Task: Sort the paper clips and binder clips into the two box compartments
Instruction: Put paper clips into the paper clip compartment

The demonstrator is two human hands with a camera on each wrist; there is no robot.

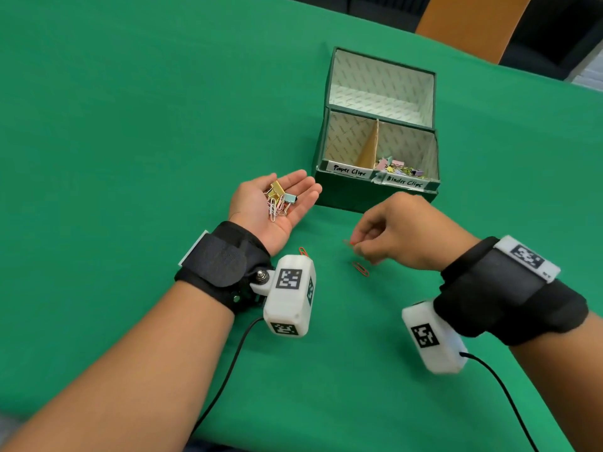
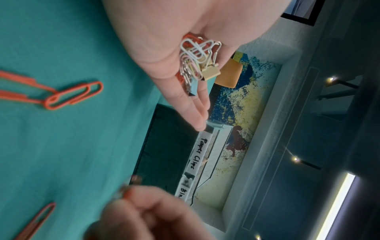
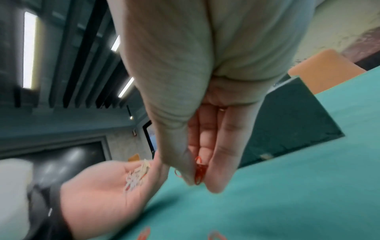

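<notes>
a: the green cloth-covered table (image 1: 130,125) is taking up nearly the whole head view, with an orange chair back (image 1: 470,24) beyond its far edge. how far along is the sorting looking?

b: partway, i'd judge. the dark green cardboard box with a cardboard divider (image 1: 342,194) is sitting open, and its right compartment, labelled "binder clips", is already holding a heap of pastel binder clips (image 1: 396,167). the left compartment, labelled "paper clips", is showing no clips that i can make out, though its floor is mostly hidden behind the front wall.

a: and what is left?

b: the left hand (image 1: 274,207) is lying palm up just beside the box, fingers relaxed and straight, cradling a mixed pile of white and pink wire paper clips and small gold and blue binder clips (image 1: 279,197). the right hand (image 1: 401,233) is hovering low over the cloth with its fingers curled, pinching red paper clips (image 3: 199,172) between thumb and fingertips.

a: anything on the cloth?

b: yes, one loose red wire paper clip (image 1: 360,268) is lying just below the right hand, and another red paper clip (image 1: 303,251) is lying near the left wrist. so the palmful, the pinched clips and these are all waiting to go in.
</notes>
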